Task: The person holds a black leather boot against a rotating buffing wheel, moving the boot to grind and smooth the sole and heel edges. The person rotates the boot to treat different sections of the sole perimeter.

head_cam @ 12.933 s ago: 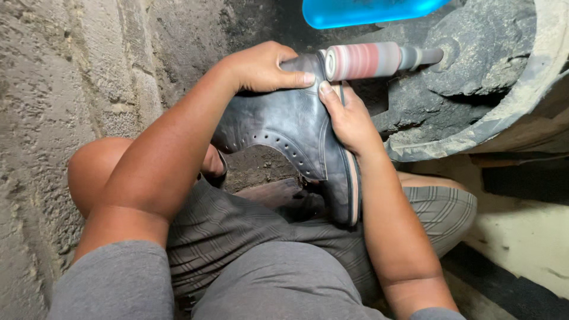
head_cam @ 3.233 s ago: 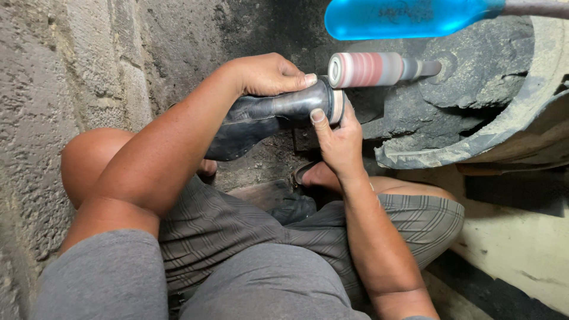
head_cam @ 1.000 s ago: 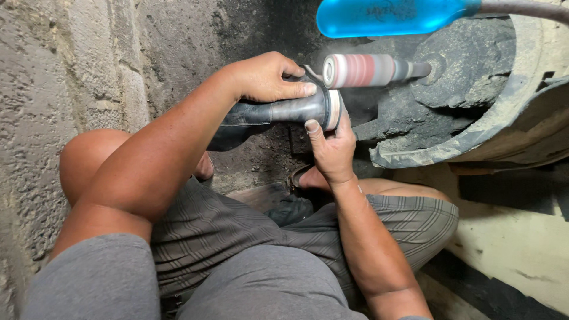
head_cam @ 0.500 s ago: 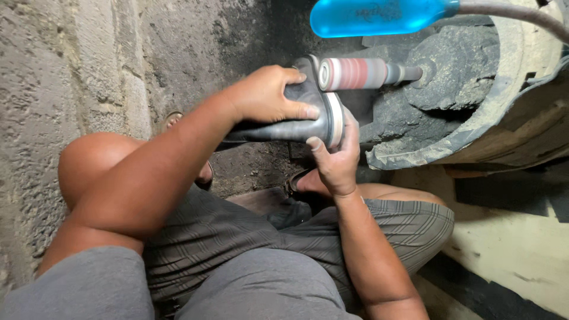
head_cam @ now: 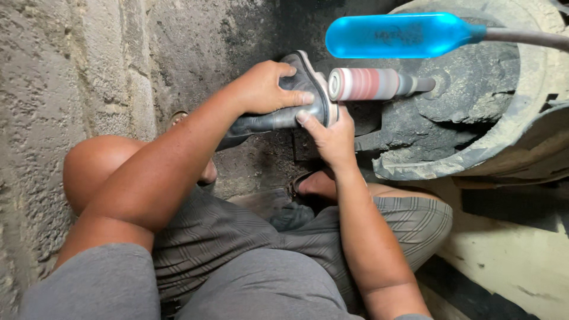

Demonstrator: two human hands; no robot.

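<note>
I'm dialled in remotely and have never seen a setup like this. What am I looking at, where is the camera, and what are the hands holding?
There is no robot here. The single picture comes from a camera worn on a person's head, looking down at their own arms and knees as they sit close to a rough grey concrete wall.

Both hands grip a dark grey leather shoe. The left hand wraps over its upper, and the right hand steadies it from below near the pale sole edge.

The sole end sits right at a pink and white banded sanding drum on a horizontal spindle; whether they touch I cannot tell. The spindle comes out of a dusty dark machine housing. Above hangs a bright blue plastic tube-shaped handle on a dark cable or rod.
</note>
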